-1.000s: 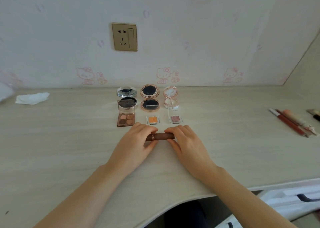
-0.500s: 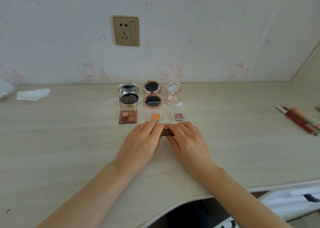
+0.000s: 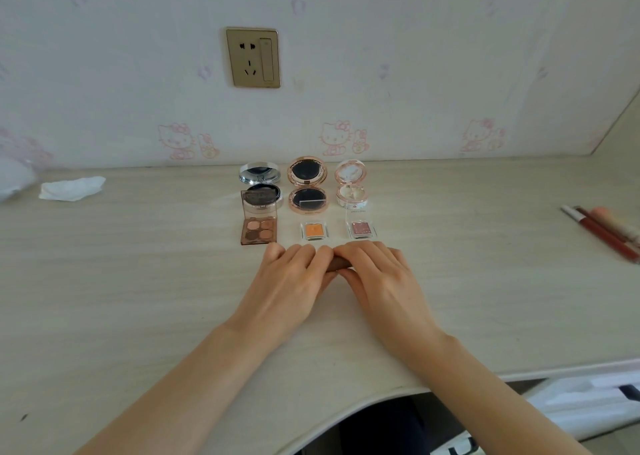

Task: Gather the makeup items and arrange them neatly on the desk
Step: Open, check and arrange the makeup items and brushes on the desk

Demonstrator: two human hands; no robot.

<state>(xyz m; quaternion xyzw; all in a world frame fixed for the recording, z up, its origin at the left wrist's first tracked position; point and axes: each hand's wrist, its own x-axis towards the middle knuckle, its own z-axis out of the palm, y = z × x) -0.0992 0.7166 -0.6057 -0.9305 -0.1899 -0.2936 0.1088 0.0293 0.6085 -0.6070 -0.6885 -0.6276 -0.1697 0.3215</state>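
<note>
A brown lipstick tube (image 3: 339,264) lies crosswise on the desk, mostly covered by my fingers. My left hand (image 3: 290,281) grips its left end and my right hand (image 3: 377,274) grips its right end. Just beyond the hands sit a brown four-pan eyeshadow palette (image 3: 259,228), an orange single eyeshadow (image 3: 314,231) and a pink single eyeshadow (image 3: 362,229). Behind them stand three open round compacts: silver (image 3: 260,181), rose-gold with dark pans (image 3: 307,186) and pale pink (image 3: 351,186). Red and peach pencils (image 3: 602,235) lie at the far right.
A crumpled white tissue (image 3: 71,188) lies at the back left, with a blurred white object (image 3: 14,181) at the left edge. A gold wall socket (image 3: 252,58) is on the wall above the compacts. The desk's curved front edge (image 3: 346,413) runs below my forearms.
My hands have closed together over the lipstick tube, so less of it shows. They have slid it a little toward the row of eyeshadows.
</note>
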